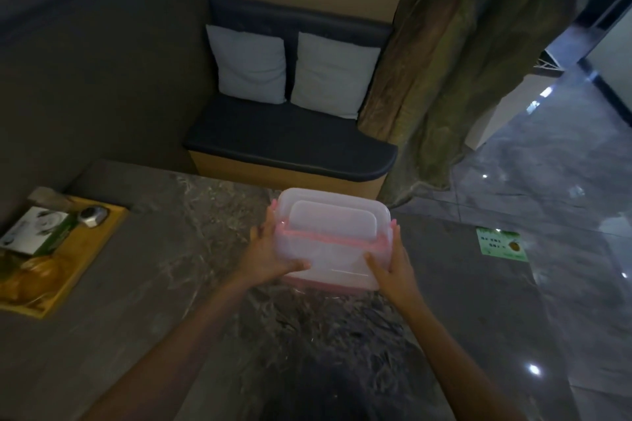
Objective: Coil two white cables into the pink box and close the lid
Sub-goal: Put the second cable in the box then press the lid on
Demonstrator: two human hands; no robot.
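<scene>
Pink-trimmed translucent plastic makes up the pink box, which is gripped between both hands over the middle of a dark marbled counter; whether its base touches the stone cannot be told. Its frosted lid stands tilted up at the far side, hinged along a pink strip. The left hand clasps the box's left wall, thumb laid across the near face. The right hand clasps the right wall, fingers pressed against the side and thumb on the front. No contents can be made out through the cloudy walls. At the counter's left edge lies a yellow tray bearing a tissue pack. Beyond the counter, two pale cushions lean on a dark bench seat
</scene>
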